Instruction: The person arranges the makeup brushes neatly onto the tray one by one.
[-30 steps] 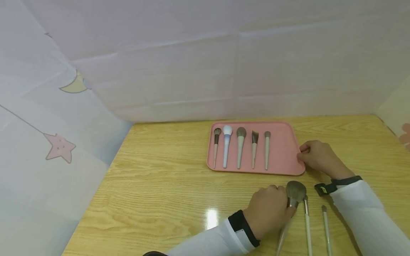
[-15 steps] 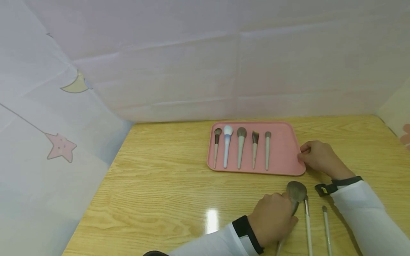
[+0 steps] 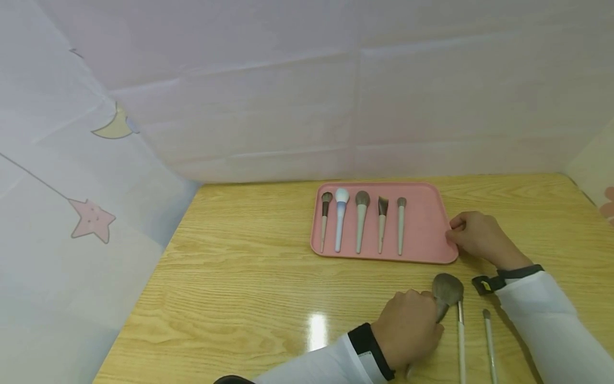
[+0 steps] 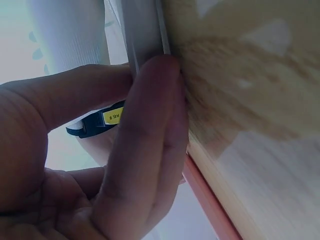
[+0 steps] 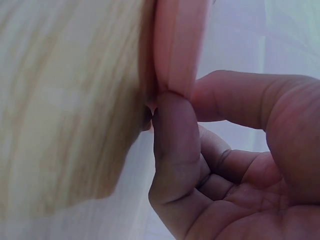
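My left hand [image 3: 409,328] grips a large fluffy makeup brush [image 3: 447,289] with a grey-brown head, low over the table's front part. In the left wrist view, the thumb and fingers pinch its pale handle [image 4: 142,30]; in the head view the hand hides most of that handle. My right hand [image 3: 482,238] holds the right edge of a pink tray [image 3: 427,226] between thumb and fingers, and the right wrist view shows the pinched pink rim [image 5: 180,50] up close. Several makeup brushes lie side by side on the tray, among them a white-headed one [image 3: 341,213].
Two slim brushes lie on the wooden table [image 3: 230,277] between the forearms: one [image 3: 461,341] just right of the large brush, another [image 3: 489,341] farther right. A pale cloth wall [image 3: 288,106] stands behind the table's back edge.
My left hand has shifted slightly right with the large brush, whose head now lies farther right and whose handle slants more. My right hand and the tray stay essentially where they were.
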